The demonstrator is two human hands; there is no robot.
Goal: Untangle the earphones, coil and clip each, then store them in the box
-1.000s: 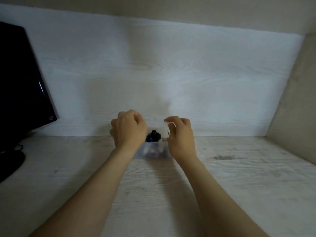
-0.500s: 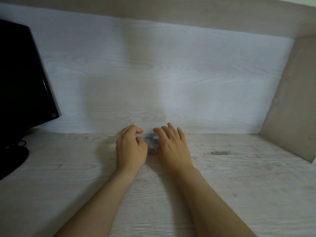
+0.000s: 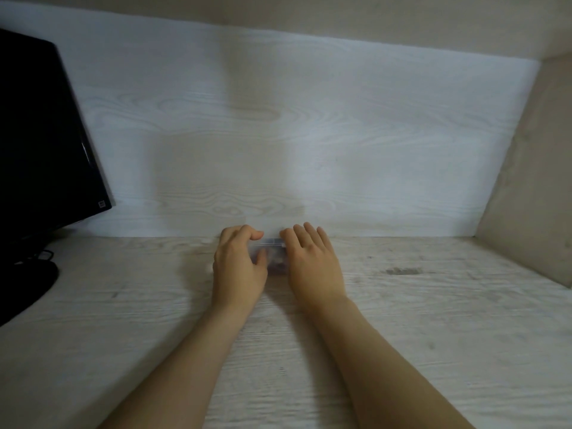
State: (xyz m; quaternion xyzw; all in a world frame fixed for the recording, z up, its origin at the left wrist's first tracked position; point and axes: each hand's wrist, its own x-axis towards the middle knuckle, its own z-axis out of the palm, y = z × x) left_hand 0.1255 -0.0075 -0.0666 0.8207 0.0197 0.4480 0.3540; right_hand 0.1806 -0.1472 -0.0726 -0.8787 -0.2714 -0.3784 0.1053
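Note:
A small clear plastic box (image 3: 274, 258) sits on the pale wooden desk (image 3: 433, 335), close to the back panel. Dark earphones show blurred through its wall. My left hand (image 3: 238, 267) grips the box's left side, fingers curled over the top and thumb against the near wall. Over the box's right side lies my right hand (image 3: 312, 267), fingers nearly straight and reaching to the back edge. Both hands hide most of the box.
A black monitor (image 3: 40, 144) stands at the left, with its round base (image 3: 24, 283) and a cable on the desk. A beige side panel (image 3: 532, 187) closes off the right. The white wood-grain back panel (image 3: 309, 134) rises just behind the box.
Both hands have come down from above the box onto it. The right hand's fingers have straightened out. The dark earphones that showed at the top are now covered.

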